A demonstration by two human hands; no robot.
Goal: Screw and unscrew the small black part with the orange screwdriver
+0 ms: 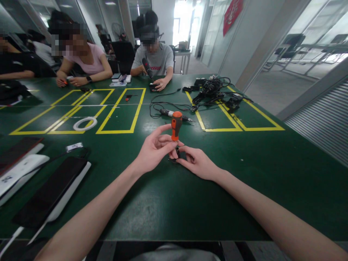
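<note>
My left hand (153,150) pinches the lower part of a short orange-and-black screwdriver (176,125), which stands upright over the green table (244,174). Its tip points down at a small dark part (177,154) on the table. My right hand (197,163) is curled round that small part, fingers pressed on it. The two hands touch at the fingertips. What the small part is I cannot make out.
A black electric screwdriver (171,113) and tangled cables (213,90) lie beyond my hands. A white tape ring (85,123) sits in yellow floor-tape boxes. Dark flat devices on white trays (47,192) lie at the left. Other people work at the far edge.
</note>
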